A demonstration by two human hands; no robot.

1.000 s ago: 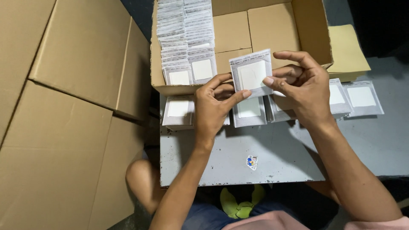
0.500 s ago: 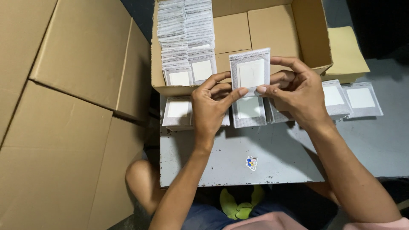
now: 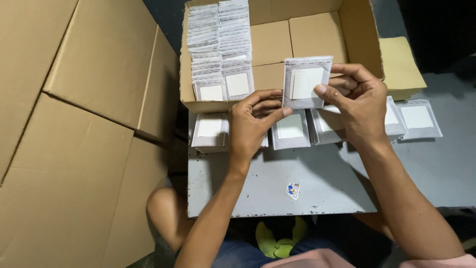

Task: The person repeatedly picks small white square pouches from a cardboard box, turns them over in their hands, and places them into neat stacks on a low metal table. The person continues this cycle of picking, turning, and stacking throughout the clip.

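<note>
Two hands are clamped on one clear packet [image 3: 306, 82] with a white square inside: the left hand [image 3: 255, 123] pinches its lower left corner, the right hand [image 3: 358, 103] its right edge. It is held upright above the cardboard box's [image 3: 359, 34] front wall, over a row of packets [image 3: 290, 130] along the grey table's [image 3: 277, 183] far edge.

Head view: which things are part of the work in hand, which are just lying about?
In use:
left hand
right hand
held packet
packet rows in box
packets on table

Lying about:
flat cardboard
sticker
yellow-green object
</note>
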